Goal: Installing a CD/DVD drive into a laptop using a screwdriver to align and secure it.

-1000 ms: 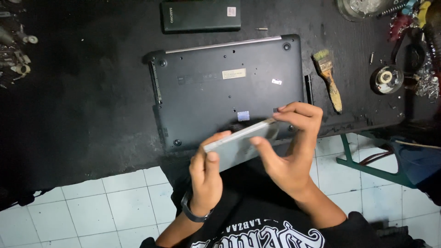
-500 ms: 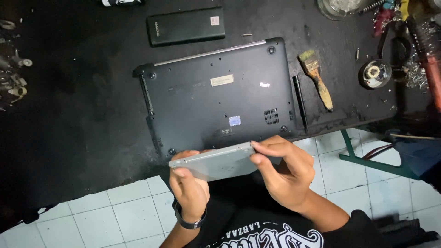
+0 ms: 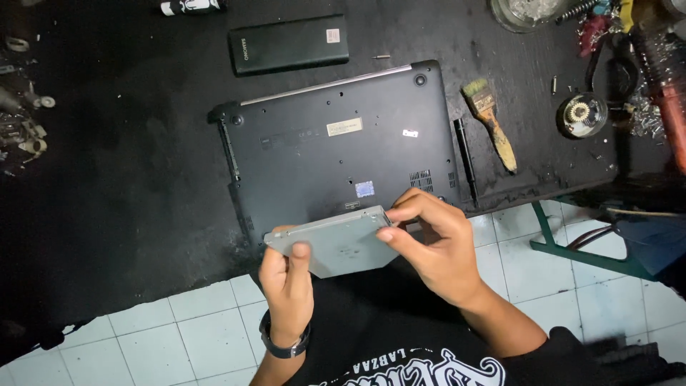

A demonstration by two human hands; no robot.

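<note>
While both hands' fingers grip the grey optical drive (image 3: pixel 336 244) near the upturned laptop (image 3: pixel 336 154), aligning it with a side slot seems next.

Matt metal, dull plastic, worn wood on a rough black bench

The flat drive (image 3: pixel 336 246), pinched between the left hand (image 3: pixel 287 286) and right hand (image 3: pixel 436 246), looks like brushed grey metal, smooth and matt; the laptop base (image 3: pixel 336 154) at 12 o'clock from it is dark matt plastic with small paper stickers. The battery pack (image 3: pixel 289 44) at 11 o'clock is smoother black plastic with a faint sheen. The brush (image 3: pixel 489 121) at 2 o'clock has a worn, stained wooden handle and stiff bristles. The black table (image 3: pixel 107 179) looks rough and scuffed; the floor tiles (image 3: pixel 186 336) at 7 o'clock are glossy white.
</note>
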